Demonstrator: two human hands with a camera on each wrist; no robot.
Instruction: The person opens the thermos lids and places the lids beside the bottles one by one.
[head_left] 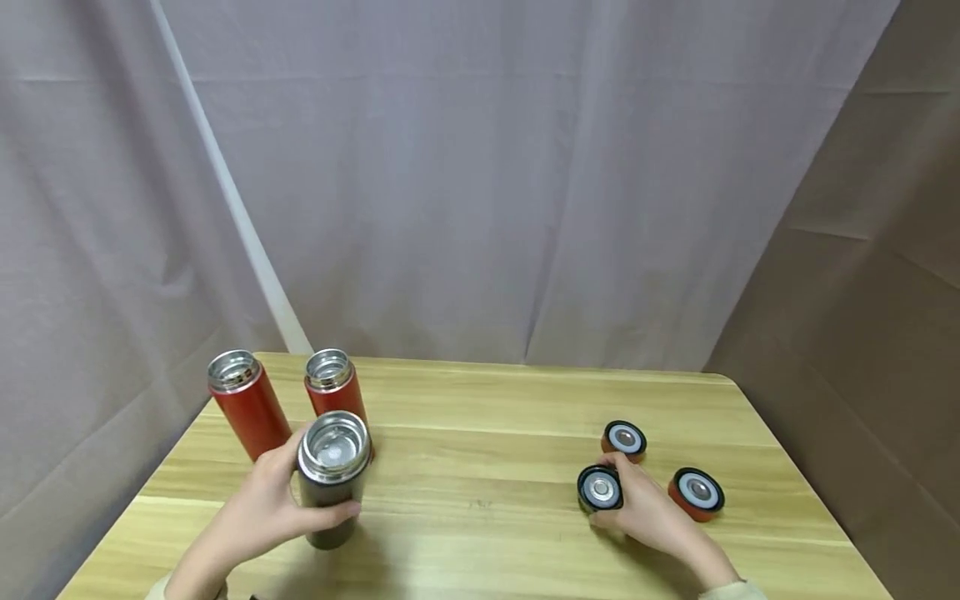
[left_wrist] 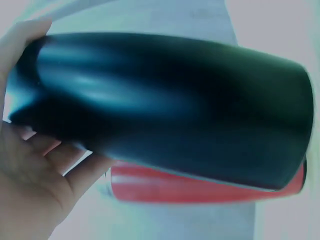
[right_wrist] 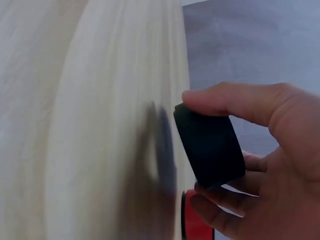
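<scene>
My left hand [head_left: 273, 508] grips a black thermos flask [head_left: 330, 496] near its neck; the flask has no lid on, and its steel mouth faces up. In the left wrist view the dark flask body [left_wrist: 175, 110] fills most of the picture. Two lidless red flasks stand behind it, one farther left [head_left: 251, 412] and one [head_left: 336, 392] partly hidden by the black flask. On the right, my right hand [head_left: 648, 508] pinches a black flask lid [head_left: 600, 488] between thumb and fingers, its inner side turned up. The right wrist view shows that lid [right_wrist: 210, 145] held off the table.
Two red lids lie inside-up near my right hand, one behind it [head_left: 624, 440] and one to its right [head_left: 697, 493]. The wooden table [head_left: 480, 417] ends at a grey curtain [head_left: 450, 208] at the back and a brown cloth [head_left: 862, 333] on the right.
</scene>
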